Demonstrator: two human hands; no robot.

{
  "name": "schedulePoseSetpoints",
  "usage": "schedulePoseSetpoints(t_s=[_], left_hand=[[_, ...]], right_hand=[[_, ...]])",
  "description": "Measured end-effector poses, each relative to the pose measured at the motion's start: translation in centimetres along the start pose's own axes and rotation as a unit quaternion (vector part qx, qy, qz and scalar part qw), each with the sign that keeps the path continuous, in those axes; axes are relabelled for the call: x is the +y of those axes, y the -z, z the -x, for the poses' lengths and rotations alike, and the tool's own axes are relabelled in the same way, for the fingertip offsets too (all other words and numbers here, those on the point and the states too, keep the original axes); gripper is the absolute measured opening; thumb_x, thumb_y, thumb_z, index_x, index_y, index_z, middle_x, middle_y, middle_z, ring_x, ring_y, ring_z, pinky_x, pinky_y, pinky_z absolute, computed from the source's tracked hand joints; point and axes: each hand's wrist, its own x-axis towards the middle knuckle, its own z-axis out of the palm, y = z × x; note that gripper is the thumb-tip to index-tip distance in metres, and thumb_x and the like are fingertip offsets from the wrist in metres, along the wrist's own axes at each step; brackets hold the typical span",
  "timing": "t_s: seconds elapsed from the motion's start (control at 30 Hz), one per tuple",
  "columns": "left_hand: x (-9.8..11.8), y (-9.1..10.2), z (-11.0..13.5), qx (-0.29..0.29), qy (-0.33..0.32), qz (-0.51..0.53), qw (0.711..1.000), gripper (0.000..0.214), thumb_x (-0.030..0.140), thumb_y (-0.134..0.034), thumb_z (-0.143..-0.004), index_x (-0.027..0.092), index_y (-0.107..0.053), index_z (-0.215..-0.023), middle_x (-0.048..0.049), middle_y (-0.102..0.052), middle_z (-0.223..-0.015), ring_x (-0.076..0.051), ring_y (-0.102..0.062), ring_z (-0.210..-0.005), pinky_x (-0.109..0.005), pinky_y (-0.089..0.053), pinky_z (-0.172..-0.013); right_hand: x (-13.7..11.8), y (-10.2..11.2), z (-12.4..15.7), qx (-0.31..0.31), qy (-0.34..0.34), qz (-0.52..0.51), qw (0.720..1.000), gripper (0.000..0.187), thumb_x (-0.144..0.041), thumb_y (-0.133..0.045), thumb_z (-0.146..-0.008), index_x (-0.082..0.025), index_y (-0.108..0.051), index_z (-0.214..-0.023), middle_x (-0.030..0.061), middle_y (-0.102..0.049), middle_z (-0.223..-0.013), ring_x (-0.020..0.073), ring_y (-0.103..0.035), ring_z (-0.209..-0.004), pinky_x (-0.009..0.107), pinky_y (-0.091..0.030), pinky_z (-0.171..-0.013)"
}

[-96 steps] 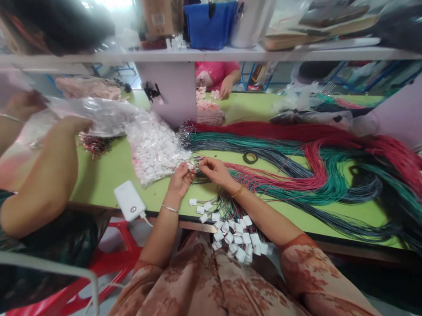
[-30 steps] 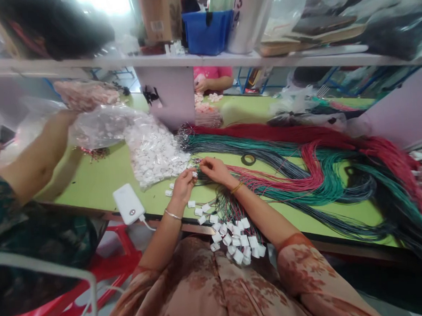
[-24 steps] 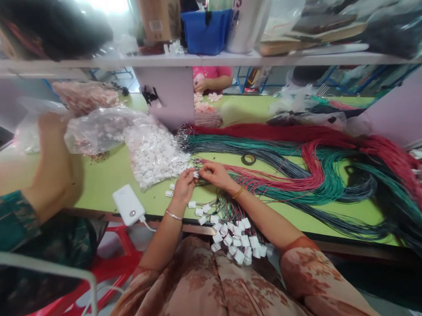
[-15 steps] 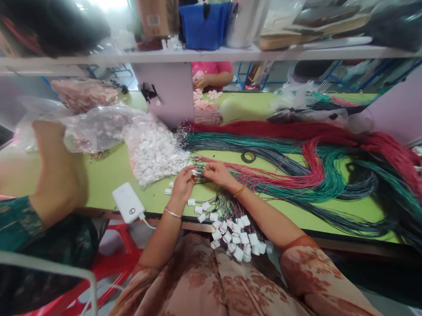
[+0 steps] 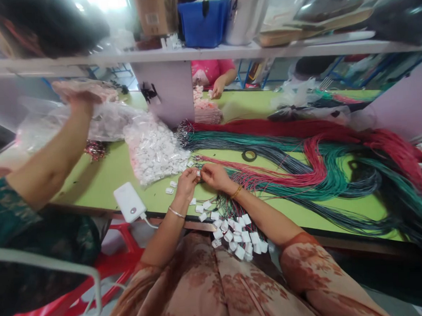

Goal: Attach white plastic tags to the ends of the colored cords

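Observation:
My left hand (image 5: 187, 184) is closed in a pinch around a small white connector housing (image 5: 198, 173) above the front of the table. Close against it, my right hand (image 5: 215, 177) has thumb and fingertips pressed together; whatever they hold is hidden. Red, green and dark wires (image 5: 275, 172) stretch away to the right, partly beneath my right hand and wrist. Below my hands, a cluster of white connectors (image 5: 238, 236) on wires hangs over the table edge. A clear bag of white connectors (image 5: 157, 151) lies just beyond my left hand.
A white power bank (image 5: 129, 202) with a cable lies at the left front edge. Black tape (image 5: 249, 155) rests behind the wires. At left, a co-worker's arm (image 5: 60, 151) reaches across the table; another person's hand (image 5: 218, 88) works opposite. A shelf (image 5: 205, 55) spans overhead.
My hands have come closer together at the white connector. The left co-worker's arm has swung up and away toward the bag of pinkish pieces. The opposite person's hand has moved right.

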Motion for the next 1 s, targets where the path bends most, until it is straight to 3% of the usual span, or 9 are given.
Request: schedulePoseSetpoints(t_s=[0.23,0.37,0.5,0.57,0.7,0.87,1.0], left_hand=[[0.4,0.0,0.2,0.015,0.004,0.0,1.0,0.025,0.025,-0.082,-0.061,0.013,-0.064,-0.074,-0.0006,-0.063,-0.069,-0.007,-0.054,-0.059,-0.02,-0.043,-0.058],[0.7,-0.1,0.3,-0.002,0.018,-0.013,1.0,0.027,0.027,-0.082,-0.061,0.012,-0.065,-0.075,-0.0026,-0.065,-0.074,-0.007,-0.055,-0.06,-0.02,-0.042,-0.057],[0.7,0.0,0.5,-0.029,0.031,-0.024,0.999,0.027,0.028,-0.082,-0.061,0.013,-0.065,-0.075,-0.003,-0.065,-0.075,-0.007,-0.054,-0.06,-0.02,-0.041,-0.056],[0.6,0.1,0.5,-0.027,0.033,-0.025,0.999,0.026,0.027,-0.082,-0.061,0.012,-0.065,-0.074,-0.003,-0.065,-0.075,-0.007,-0.054,-0.06,-0.02,-0.041,-0.056],[0.6,0.3,0.4,-0.026,0.03,-0.025,0.999,0.027,0.028,-0.082,-0.061,0.012,-0.065,-0.075,-0.0035,-0.065,-0.075,-0.007,-0.054,-0.06,-0.02,-0.041,-0.056],[0.6,0.3,0.2,-0.031,0.03,-0.01,0.999,0.027,0.028,-0.082,-0.061,0.013,-0.065,-0.076,-0.0033,-0.066,-0.077,-0.007,-0.055,-0.061,-0.019,-0.042,-0.056],[0.5,0.5,0.0,-0.035,0.037,0.005,0.999,0.028,0.027,-0.082,-0.062,0.013,-0.064,-0.079,-0.0028,-0.066,-0.076,-0.007,-0.056,-0.061,-0.019,-0.042,-0.056]], right_hand=[[1.1,1.1,-0.7,-0.048,-0.004,-0.028,0.998,0.023,-0.03,-0.045,-0.088,-0.016,-0.061,-0.077,0.0013,-0.06,-0.067,0.0123,-0.047,-0.06,0.023,-0.034,-0.059],[3.4,2.9,-3.0,0.01,-0.105,0.138,0.985,0.018,-0.03,-0.052,-0.086,-0.016,-0.064,-0.087,0.0068,-0.065,-0.085,0.0154,-0.052,-0.07,0.025,-0.034,-0.064],[5.6,3.4,-4.4,-0.05,-0.155,0.212,0.964,0.015,-0.025,-0.054,-0.083,-0.017,-0.066,-0.083,0.0081,-0.067,-0.087,0.0167,-0.052,-0.072,0.027,-0.031,-0.062],[6.2,3.6,-4.5,-0.06,-0.14,0.203,0.967,0.017,-0.024,-0.051,-0.085,-0.017,-0.066,-0.081,0.0073,-0.066,-0.087,0.0165,-0.051,-0.072,0.026,-0.031,-0.063],[5.9,4.3,-4.1,-0.024,-0.1,0.235,0.966,0.017,-0.022,-0.049,-0.086,-0.015,-0.065,-0.084,0.0103,-0.064,-0.091,0.0178,-0.051,-0.076,0.028,-0.03,-0.064],[3.1,4.0,-4.5,-0.03,-0.067,0.172,0.982,0.015,-0.023,-0.048,-0.086,-0.016,-0.062,-0.084,0.0053,-0.062,-0.075,0.0155,-0.047,-0.064,0.027,-0.027,-0.06],[1.2,2.7,-5.4,-0.052,-0.001,0.105,0.993,0.016,-0.023,-0.049,-0.086,-0.016,-0.06,-0.078,0.0031,-0.061,-0.073,0.014,-0.046,-0.065,0.025,-0.03,-0.062]])
